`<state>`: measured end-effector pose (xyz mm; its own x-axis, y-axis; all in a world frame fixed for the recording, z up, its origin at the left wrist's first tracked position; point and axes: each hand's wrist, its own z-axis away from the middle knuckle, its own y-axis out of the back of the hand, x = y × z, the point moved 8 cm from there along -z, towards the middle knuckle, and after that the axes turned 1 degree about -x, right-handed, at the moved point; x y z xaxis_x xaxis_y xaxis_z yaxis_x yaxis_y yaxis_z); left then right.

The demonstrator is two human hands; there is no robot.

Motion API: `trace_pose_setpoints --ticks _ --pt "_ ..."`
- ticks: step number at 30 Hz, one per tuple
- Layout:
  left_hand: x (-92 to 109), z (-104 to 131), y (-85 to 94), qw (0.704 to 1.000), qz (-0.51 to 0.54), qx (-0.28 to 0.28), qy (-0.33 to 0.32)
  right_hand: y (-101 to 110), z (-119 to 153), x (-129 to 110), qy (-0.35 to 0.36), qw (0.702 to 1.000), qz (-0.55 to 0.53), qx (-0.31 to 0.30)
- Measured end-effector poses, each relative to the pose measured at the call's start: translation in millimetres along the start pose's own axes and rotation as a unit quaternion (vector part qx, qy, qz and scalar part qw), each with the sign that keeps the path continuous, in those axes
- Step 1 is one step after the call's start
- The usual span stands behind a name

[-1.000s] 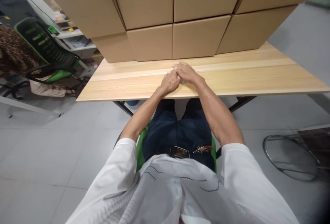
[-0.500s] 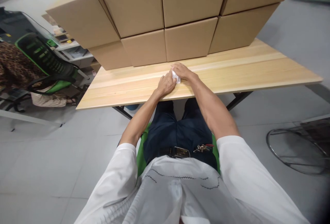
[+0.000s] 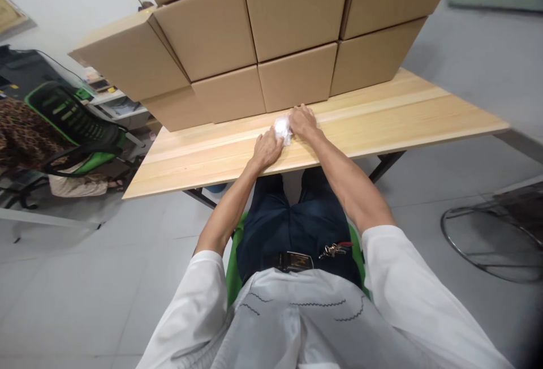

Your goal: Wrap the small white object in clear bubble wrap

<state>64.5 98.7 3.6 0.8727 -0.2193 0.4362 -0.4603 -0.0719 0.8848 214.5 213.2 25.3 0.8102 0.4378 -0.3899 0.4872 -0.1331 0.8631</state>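
A small white crumpled packet, thin and shiny like plastic film, lies on the wooden tabletop between my hands; what is inside it I cannot make out. At its left edge my left hand is closed, thumb and fingers pinching the film. My right hand curls over the right edge of the packet, knuckles up, and its fingertips are partly hidden. Both hands rest low on the wood, in front of the stacked cardboard boxes.
The boxes form a wall along the table's far side. To the left, a black and green mesh chair holds a seated person in patterned clothing. A round metal stool frame stands on the floor at right.
My hands have moved slightly apart, so more of the white packet shows between them, spread flatter. The head view has tilted, bringing more of the upper boxes into sight.
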Motion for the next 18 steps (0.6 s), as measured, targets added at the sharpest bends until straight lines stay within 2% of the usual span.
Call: trace_pose_setpoints --ticks 2,3,7,10,12,14,16,18 --pt "-2.7 0.9 1.6 1.000 0.015 0.014 0.012 12.3 9.3 19.4 -0.074 0.997 -0.010 0.001" --pt "-4.2 1.5 2.4 0.999 0.023 0.020 0.018 19.0 15.3 24.9 -0.080 0.997 -0.014 0.005" --pt "-8.1 3.9 6.9 0.996 0.072 0.047 0.026 41.6 49.8 40.8 -0.064 0.996 -0.055 0.036" --pt "-12.1 2.9 19.8 0.989 0.116 0.092 0.017 43.7 80.2 43.6 -0.049 0.996 -0.066 0.026" --pt "-14.7 -2.5 38.8 0.982 0.134 0.133 0.007 42.4 95.9 40.9 -0.036 0.997 -0.061 0.017" --pt "-11.9 -12.6 68.5 0.974 0.143 0.176 -0.013 43.1 105.9 37.0 -0.023 0.998 -0.058 0.017" --pt "2.8 -26.5 103.3 0.970 0.139 0.193 -0.056 45.4 111.1 34.4 -0.019 0.998 -0.050 0.018" --pt "29.8 -39.3 139.6 0.966 0.119 0.200 -0.114 47.2 113.4 32.0 -0.018 0.999 -0.033 0.008"
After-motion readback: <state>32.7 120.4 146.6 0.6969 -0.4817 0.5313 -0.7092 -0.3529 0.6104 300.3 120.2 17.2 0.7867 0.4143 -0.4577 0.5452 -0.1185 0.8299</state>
